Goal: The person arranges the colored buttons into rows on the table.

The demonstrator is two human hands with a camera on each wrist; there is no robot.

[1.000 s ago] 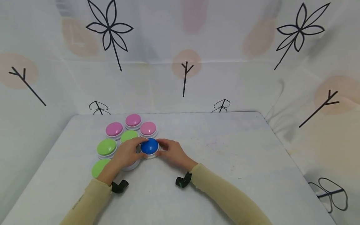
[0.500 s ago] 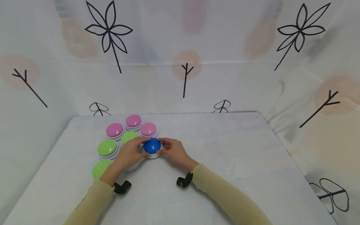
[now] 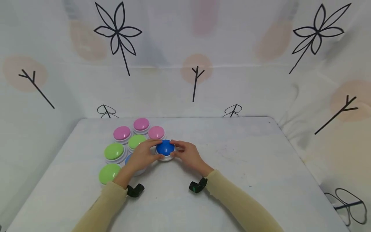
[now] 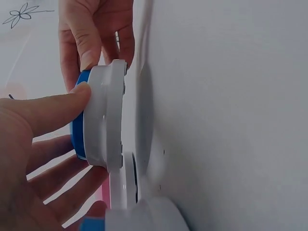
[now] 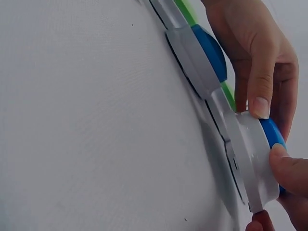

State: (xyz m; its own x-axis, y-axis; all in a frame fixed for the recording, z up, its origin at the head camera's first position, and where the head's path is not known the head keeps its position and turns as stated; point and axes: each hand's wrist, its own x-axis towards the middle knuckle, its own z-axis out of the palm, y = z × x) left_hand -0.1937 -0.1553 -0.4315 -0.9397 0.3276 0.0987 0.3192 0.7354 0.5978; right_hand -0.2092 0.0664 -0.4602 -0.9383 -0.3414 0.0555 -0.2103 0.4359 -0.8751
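A push button with a blue dome and white base [image 3: 165, 149] is held by both hands, one at each side. My left hand [image 3: 142, 156] grips its left side, thumb on the near rim and fingers around the far side. On the opposite side, my right hand [image 3: 189, 156] pinches the rim the same way. In the left wrist view the white base [image 4: 103, 115] hangs a little above the table, with a shadow beneath. A second blue button [image 5: 211, 52] sits on the table by my left wrist, mostly hidden in the head view.
Three pink buttons [image 3: 156, 132] stand at the back left. Green buttons [image 3: 114, 151] are grouped in front and left of them. The white table [image 3: 246, 161] extends to the right. A white cloth with black plant drawings [image 3: 237, 80] hangs behind.
Both hands have moved the blue button to the right, away from the second blue button, part of whose dome now shows. The head view has shifted slightly. The pink and green buttons stay put.
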